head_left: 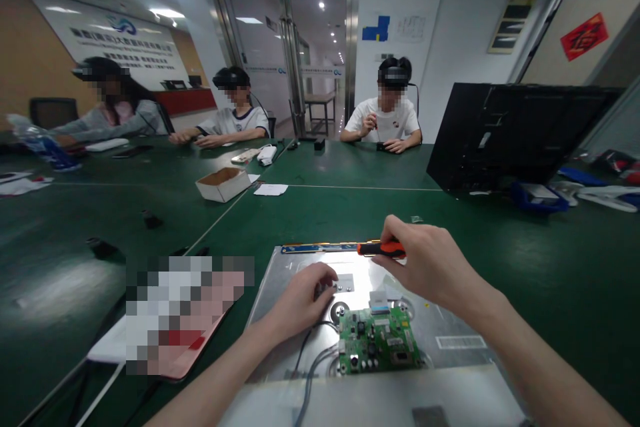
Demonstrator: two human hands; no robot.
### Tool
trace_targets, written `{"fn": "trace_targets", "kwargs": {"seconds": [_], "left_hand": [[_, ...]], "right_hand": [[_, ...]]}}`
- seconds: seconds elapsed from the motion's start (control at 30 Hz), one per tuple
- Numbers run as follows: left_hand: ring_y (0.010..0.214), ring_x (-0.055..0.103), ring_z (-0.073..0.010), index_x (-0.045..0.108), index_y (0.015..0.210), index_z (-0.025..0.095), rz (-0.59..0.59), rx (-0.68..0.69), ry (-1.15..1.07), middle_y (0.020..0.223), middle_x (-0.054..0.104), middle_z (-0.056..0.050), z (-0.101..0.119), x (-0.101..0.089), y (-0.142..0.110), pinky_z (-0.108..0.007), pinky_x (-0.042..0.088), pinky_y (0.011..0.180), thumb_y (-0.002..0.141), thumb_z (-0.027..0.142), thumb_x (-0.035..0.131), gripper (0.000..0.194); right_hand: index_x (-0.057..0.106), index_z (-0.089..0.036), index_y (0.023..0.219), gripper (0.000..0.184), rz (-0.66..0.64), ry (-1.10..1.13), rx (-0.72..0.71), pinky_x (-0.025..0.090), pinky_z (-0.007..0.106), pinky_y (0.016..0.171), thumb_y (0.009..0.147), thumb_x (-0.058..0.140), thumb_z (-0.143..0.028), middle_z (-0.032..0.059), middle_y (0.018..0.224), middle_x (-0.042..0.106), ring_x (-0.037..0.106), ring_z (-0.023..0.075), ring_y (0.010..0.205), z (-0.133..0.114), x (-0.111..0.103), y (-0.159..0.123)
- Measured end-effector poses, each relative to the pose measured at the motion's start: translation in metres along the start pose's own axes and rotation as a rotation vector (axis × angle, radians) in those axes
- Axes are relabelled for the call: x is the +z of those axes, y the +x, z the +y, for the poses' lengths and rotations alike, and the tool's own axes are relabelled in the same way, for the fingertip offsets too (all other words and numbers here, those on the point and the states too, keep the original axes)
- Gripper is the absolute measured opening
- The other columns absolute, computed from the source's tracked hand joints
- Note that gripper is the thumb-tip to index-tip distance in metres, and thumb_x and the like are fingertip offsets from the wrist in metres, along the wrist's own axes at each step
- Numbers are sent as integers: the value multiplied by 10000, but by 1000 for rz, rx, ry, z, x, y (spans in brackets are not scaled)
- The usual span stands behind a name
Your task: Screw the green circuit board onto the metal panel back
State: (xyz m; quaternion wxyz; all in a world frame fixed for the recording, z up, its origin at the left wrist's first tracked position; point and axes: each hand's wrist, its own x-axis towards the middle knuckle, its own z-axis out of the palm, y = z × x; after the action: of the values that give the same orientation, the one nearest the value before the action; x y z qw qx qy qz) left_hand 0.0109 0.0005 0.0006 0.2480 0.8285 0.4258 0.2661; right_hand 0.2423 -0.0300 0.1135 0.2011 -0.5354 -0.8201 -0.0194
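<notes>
A flat metal display panel [273, 280] lies in front of me with a green circuit board [377, 340] on it. Along the panel's far edge runs a thin blue circuit strip [320, 249]. My right hand [420, 257] grips a screwdriver [383, 249] with an orange and black handle, held roughly level over the far edge and pointing left. My left hand [307, 293] rests over the panel, fingers curled and thumb near the fingertips; whatever they pinch, if anything, is hidden. Small screws [345, 289] show just right of those fingertips. Grey cables [313, 373] leave the board's left side.
A phone in a pink case [195, 347] and a white item [107, 343] lie to the left. Further off are an open white box [223, 188], a paper slip [271, 190] and a large black monitor [510, 137]. Three people sit across the green table [350, 203].
</notes>
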Motion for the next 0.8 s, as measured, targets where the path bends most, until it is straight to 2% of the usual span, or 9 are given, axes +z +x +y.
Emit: {"fn": "trace_targets", "kwargs": {"seconds": [0.1,0.2,0.37,0.6,0.73,0.8], "left_hand": [[754,554,-197,589,903,170,-16,-10,38,832,610,-38,1,1,4,-297,427,684,791,142,572,117],[761,561,-192,611,811,164,-60,-22,88,811,620,-36,4,0,8,-287,427,691,787,126,587,51],[715,568,-171,619,744,161,-107,-23,110,762,631,-24,6,-10,9,-268,419,668,815,119,574,94],[664,572,-153,633,784,163,-133,-128,29,734,644,-6,31,-25,-19,-243,400,618,859,182,526,132],[716,602,-155,641,855,176,-173,-158,-66,803,671,-12,46,-16,-43,-236,424,648,869,146,495,149],[737,605,-161,634,852,180,-133,-138,-47,816,675,-20,48,-7,-53,-241,428,671,867,126,479,164]], "right_hand": [[518,-224,860,143,-20,104,78,373,257,566,830,635,-299,2,776,666,617,170,652,19,16,-16],[504,-231,836,168,17,189,177,411,274,574,845,603,-366,2,765,665,618,178,648,42,35,-34],[512,-235,812,205,105,315,306,459,307,590,853,582,-424,12,754,653,624,197,656,68,54,-58],[561,-220,822,232,272,463,345,496,295,598,833,611,-447,24,774,650,636,194,674,70,59,-69],[584,-211,814,222,275,484,316,492,289,592,835,613,-430,23,765,643,619,183,659,63,64,-70],[588,-209,814,220,272,500,306,495,293,600,836,615,-427,24,766,646,617,182,664,59,66,-71]]}}
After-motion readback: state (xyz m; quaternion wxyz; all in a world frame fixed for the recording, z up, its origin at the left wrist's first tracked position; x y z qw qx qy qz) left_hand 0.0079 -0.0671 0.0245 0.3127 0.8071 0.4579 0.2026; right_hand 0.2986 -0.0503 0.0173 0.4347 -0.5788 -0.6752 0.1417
